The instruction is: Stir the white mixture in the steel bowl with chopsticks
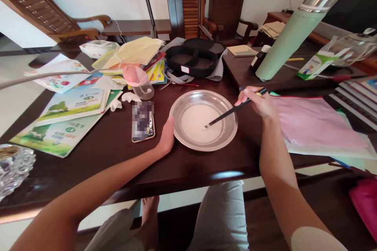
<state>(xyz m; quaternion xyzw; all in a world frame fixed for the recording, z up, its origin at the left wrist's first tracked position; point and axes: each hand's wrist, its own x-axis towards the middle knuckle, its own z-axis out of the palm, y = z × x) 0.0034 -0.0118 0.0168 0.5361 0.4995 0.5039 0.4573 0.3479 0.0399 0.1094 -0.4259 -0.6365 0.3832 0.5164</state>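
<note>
A shallow metal bowl [226, 133] holding white liquid [197, 123] stands on the dark wooden table [118, 153] in front of me. My right hand [257, 101] is closed on a pair of black chopsticks [229, 112], whose tips dip into the liquid near the bowl's middle. My left hand [166, 137] rests against the bowl's left rim, thumb side showing; its fingers are mostly hidden behind the palm.
A phone [143, 120] lies left of the bowl, by a pink-lidded cup [138, 81] and scattered books [70, 104]. A black lunch box [191, 60], a green flask [290, 33] and a pink folder [312, 121] lie behind and right. A glass dish [13, 168] sits far left.
</note>
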